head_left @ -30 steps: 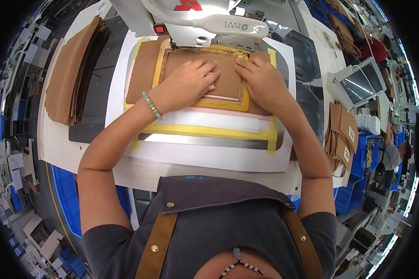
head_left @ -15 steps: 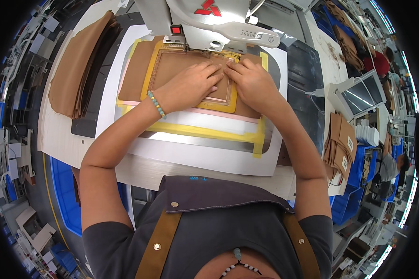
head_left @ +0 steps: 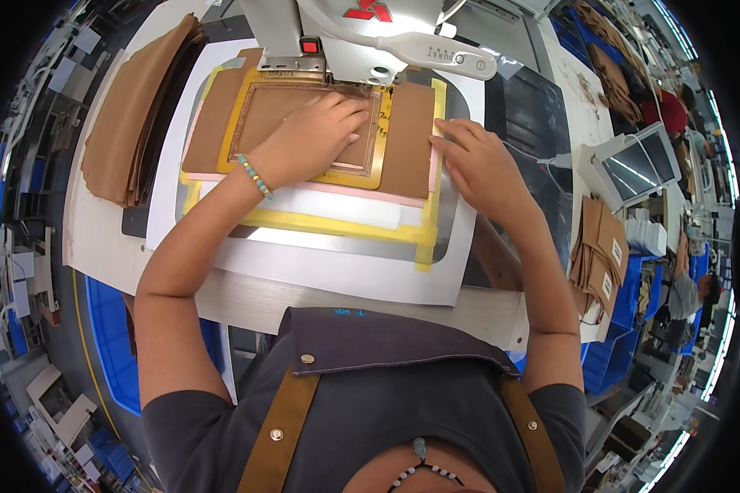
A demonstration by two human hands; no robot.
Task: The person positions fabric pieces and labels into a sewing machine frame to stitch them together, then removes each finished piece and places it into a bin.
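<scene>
My left hand (head_left: 316, 140) lies flat with fingers stretched on a brown fabric panel (head_left: 409, 135), inside a yellow rectangular frame (head_left: 232, 131). My right hand (head_left: 481, 160) is at the panel's right edge, its fingers extended and slightly bent, the tips by a strip of yellow tape (head_left: 430, 214). Panel and frame rest on a large white sheet (head_left: 329, 275), with a pink edge showing beneath the fabric. The head of a white sewing machine (head_left: 349, 37) stands over the frame's far side and hides part of it.
On the left stands a pile of brown fabric pieces (head_left: 140, 115). A small screen (head_left: 637, 168) is at the right, above more folded brown pieces (head_left: 596, 246). Blue bins (head_left: 111, 345) sit below the table edge. A grey control arm (head_left: 440, 53) juts over the work.
The white sheet, brown panel and yellow frame have slid left, my left hand moving with them. My right hand has left the frame's inside and moved right to the panel's edge.
</scene>
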